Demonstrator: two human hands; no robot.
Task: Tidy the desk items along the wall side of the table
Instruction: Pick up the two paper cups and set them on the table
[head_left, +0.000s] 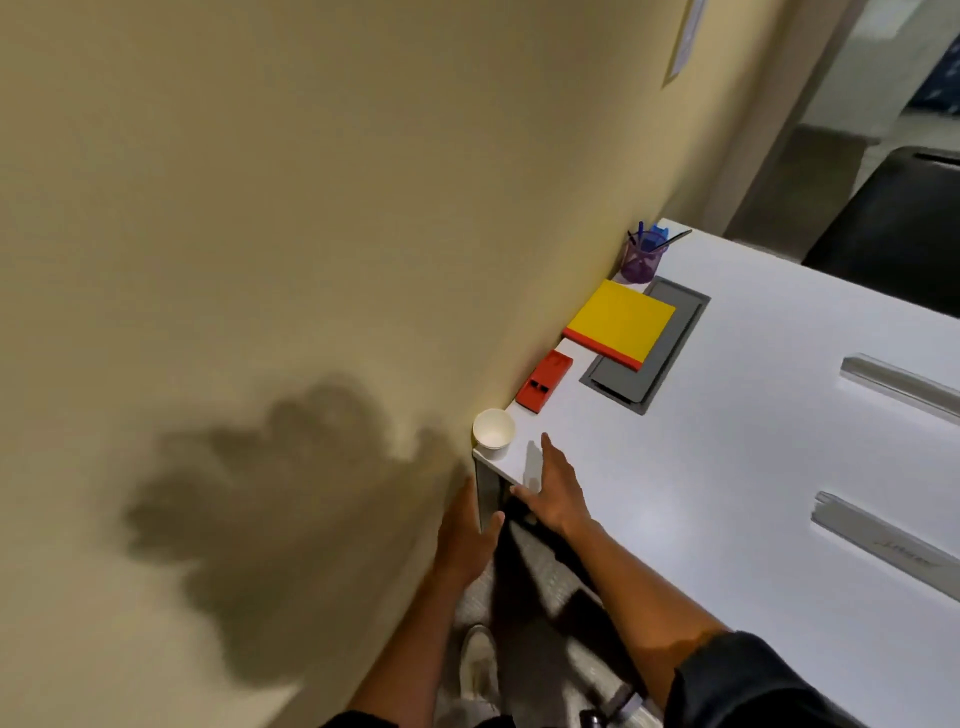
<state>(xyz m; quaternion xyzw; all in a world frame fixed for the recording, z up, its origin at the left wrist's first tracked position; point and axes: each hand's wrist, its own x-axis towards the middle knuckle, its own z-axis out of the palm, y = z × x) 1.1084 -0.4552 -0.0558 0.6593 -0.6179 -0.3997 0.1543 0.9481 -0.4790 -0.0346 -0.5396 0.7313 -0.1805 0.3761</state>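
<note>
Along the wall (311, 208), four things line the white table (727, 493): a paper cup (493, 434) at the near corner, then a red stapler (543, 385), a yellow book (621, 323) lying partly over a grey panel (655, 364), and a purple pen pot (643, 257) farthest off. The right hand (553, 491) lies flat near the cup, fingers open, holding nothing. The left hand (467, 540) grips the table's edge below the corner.
</note>
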